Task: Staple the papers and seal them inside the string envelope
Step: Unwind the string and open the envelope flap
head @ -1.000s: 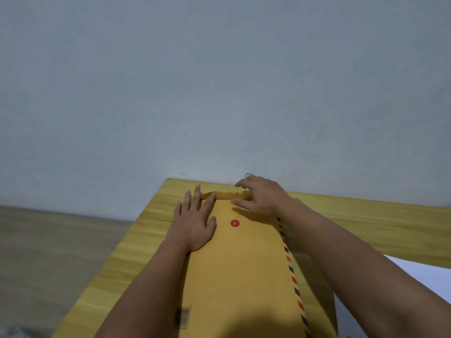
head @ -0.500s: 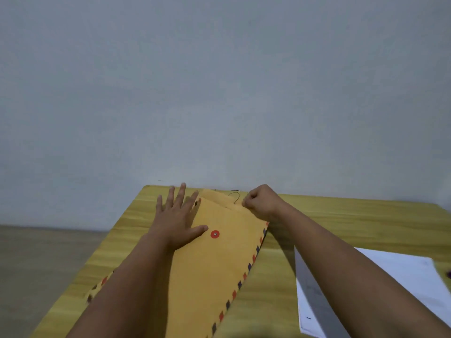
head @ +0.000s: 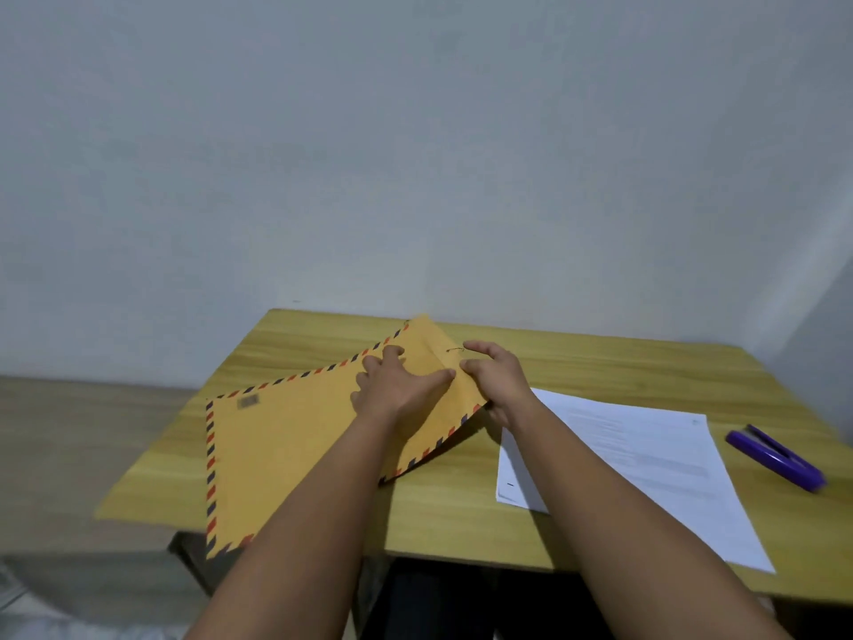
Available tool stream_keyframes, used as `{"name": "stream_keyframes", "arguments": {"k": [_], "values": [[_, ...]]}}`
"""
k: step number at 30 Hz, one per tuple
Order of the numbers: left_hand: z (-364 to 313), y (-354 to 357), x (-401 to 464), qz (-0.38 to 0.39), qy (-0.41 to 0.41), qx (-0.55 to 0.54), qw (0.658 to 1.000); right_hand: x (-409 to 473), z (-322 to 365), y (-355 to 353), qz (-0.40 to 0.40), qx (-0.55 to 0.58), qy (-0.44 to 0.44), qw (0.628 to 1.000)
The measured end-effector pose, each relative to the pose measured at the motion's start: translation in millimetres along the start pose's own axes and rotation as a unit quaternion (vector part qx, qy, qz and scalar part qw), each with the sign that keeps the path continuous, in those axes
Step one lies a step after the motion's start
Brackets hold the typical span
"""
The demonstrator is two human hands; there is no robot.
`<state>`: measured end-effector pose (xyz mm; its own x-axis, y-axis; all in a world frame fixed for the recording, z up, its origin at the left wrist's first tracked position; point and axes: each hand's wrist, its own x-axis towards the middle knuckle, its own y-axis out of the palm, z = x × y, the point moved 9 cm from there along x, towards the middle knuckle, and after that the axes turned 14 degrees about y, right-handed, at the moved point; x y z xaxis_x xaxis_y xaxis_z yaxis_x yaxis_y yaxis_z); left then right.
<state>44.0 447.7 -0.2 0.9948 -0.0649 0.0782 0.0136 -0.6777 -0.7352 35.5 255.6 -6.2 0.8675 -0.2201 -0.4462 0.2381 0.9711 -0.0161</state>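
A large yellow string envelope (head: pixel 295 436) with a red-and-blue striped border lies slanted across the left half of the wooden table (head: pixel 600 362). My left hand (head: pixel 397 385) rests flat on its far end, fingers spread. My right hand (head: pixel 494 381) grips the envelope's open flap at the far right corner, thumb and fingers around the edge; a thin dark string (head: pixel 454 350) shows beside it. A stack of white printed papers (head: pixel 646 464) lies to the right under my right forearm. A purple stapler (head: pixel 775 457) lies further right.
A grey wall stands right behind the table. The envelope's near corner hangs over the table's front edge. Bare floor shows to the left, and dark space lies under the table.
The envelope has swung counter-clockwise, its near end now pointing left. The view shifted, bringing the papers and stapler in. My right hand went from a fist at the string to gripping the flap.
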Motion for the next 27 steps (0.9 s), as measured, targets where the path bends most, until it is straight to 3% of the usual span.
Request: {"name": "stream_keyframes", "arguments": {"k": [6, 12, 23, 27], "values": [[-13, -2, -7, 0.002, -0.015, -0.078, 0.997, -35, -2, 6, 0.032, 0.043, -0.02, 0.998], [-17, 1, -18, 0.01, -0.005, -0.143, 0.99, -53, 3, 4, 0.003, -0.025, -0.062, 0.998], [-18, 12, -22, 0.041, 0.023, -0.161, 0.986, -52, -1, -6, -0.02, -0.085, -0.09, 0.992], [-23, 9, -23, 0.017, 0.051, -0.135, 0.989, -52, 2, -5, -0.042, -0.117, -0.113, 0.986]]}}
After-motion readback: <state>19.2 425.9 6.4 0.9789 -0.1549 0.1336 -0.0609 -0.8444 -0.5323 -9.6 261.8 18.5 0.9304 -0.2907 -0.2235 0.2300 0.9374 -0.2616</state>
